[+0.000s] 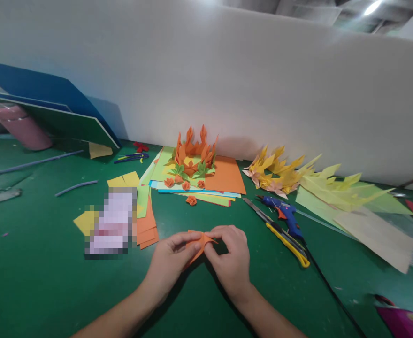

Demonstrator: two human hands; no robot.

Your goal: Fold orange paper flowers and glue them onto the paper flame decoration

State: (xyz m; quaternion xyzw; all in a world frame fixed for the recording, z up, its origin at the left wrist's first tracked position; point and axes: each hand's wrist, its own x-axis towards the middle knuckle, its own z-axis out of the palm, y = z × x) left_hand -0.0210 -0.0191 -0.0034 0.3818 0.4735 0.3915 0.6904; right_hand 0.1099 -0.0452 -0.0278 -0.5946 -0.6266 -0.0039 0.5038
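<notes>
At the left of the frame a pale oblong object point(114, 220) is blurred into blocks, and at lower centre the folded orange paper piece point(203, 240), partly hidden, is held between the left hand point(170, 257) and the right hand point(230, 253), each pinching it with thumb and fingertips nearly closed.

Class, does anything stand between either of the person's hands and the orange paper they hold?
Nothing visible does: the left hand and right hand both pinch the orange paper directly. The glue gun lies apart, to the right.
</notes>
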